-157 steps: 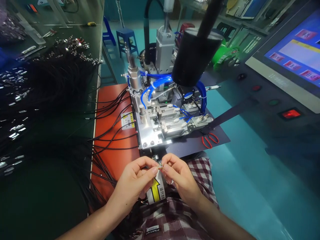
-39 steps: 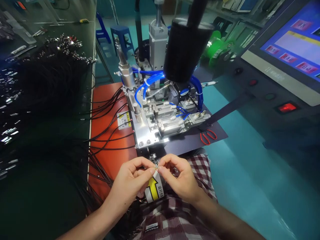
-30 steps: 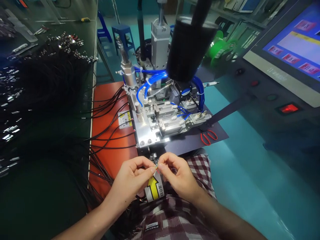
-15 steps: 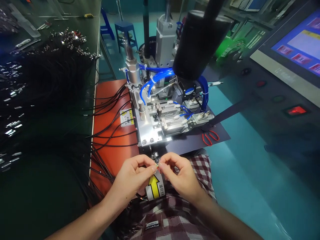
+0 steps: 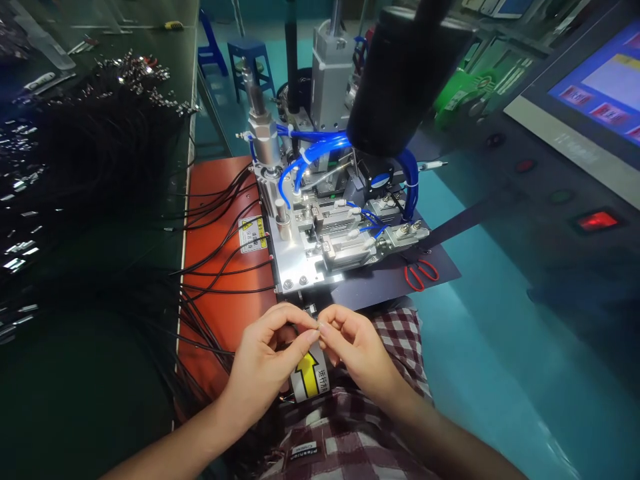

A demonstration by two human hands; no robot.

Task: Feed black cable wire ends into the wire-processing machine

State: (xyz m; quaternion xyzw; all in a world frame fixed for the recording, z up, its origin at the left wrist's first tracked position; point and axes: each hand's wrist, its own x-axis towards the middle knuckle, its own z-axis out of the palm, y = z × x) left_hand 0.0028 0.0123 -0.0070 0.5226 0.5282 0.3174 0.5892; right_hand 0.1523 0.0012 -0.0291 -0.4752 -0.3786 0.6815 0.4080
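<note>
Both my hands meet at the front edge of a metal machine [image 5: 299, 257], fingertips nearly touching. My left hand [image 5: 270, 350] is closed in a pinch of thumb and index finger. Facing it, my right hand [image 5: 357, 347] pinches at the same spot. Thin coloured wire ends are between them, now almost wholly covered by the fingertips. Just below lies a white label with a yellow arrow [image 5: 309, 379]. Black cables [image 5: 210, 343] run in from the left toward my left hand; the hand hides where they end.
More black cables cross an orange-red plate [image 5: 225, 220] into the machine's left side. A large cable bundle [image 5: 125, 127] lies on the dark table at left. Red-handled scissors [image 5: 421, 275] rest on the grey plate at right. A control panel with screen [image 5: 595, 113] stands beyond.
My fingertips have closed further over the coloured wire ends, which showed green and red before. My left hand has shifted slightly right and up. The machine looks unchanged.
</note>
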